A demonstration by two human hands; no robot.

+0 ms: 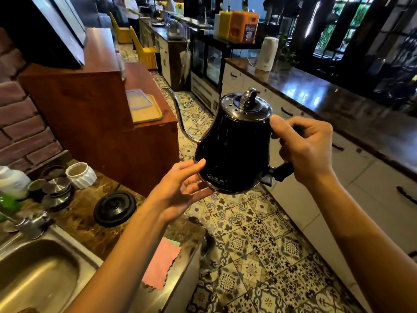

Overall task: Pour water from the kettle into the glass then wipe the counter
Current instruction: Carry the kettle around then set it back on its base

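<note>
A black gooseneck kettle (234,145) with a chrome lid hangs upright in the air over the tiled floor, its thin spout pointing up and left. My right hand (302,147) grips its handle on the right side. My left hand (180,188) cups the lower left of the kettle's body from below, fingers touching it. The kettle's round black base (115,207) sits empty on the brown marble counter (90,229). A pink cloth (161,263) lies at the counter's front edge, partly under my left forearm. No drinking glass is clearly visible.
A steel sink (38,274) with a tap (31,224) fills the lower left. A white ribbed cup (80,175), steel lids (57,188) and a white bottle (12,181) stand behind it. A wooden cabinet (94,123) rises on the left; white drawers (338,177) line the right.
</note>
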